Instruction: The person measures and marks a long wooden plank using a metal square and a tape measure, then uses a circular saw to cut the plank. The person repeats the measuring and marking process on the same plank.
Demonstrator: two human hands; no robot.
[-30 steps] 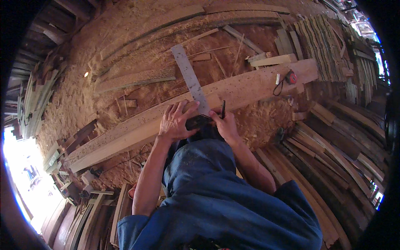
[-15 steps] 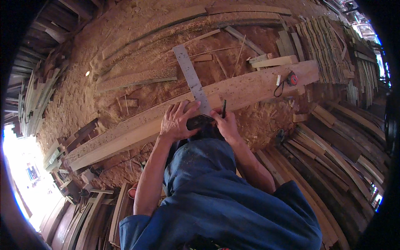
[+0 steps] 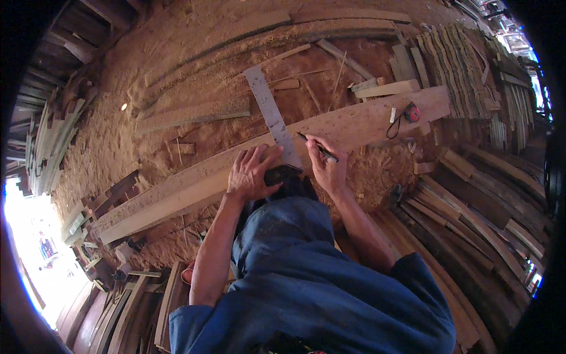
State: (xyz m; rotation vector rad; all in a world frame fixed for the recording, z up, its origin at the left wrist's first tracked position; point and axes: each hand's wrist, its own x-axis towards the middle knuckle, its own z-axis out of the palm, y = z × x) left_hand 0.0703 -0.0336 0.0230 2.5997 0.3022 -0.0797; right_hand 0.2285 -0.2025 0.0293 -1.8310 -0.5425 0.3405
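Left hand (image 3: 252, 172), thumb and forefinger astride the dark end (image 3: 279, 174), holds my flat silver metal square (image 3: 271, 111) at the frame's centre; my inward-angled right hand (image 3: 329, 170) pinches a slim dark pen (image 3: 327, 153), tip over the long brown wooden plank (image 3: 361, 123).

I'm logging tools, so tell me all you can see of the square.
The square has a long, flat grey blade, seemingly metal and blotched with dark marks, and a black stock at its near end. The blade lies across the wooden beam, slanting away to the left, its far end past the beam's edge. The left hand touches the blade and holds the stock, partly hiding it.
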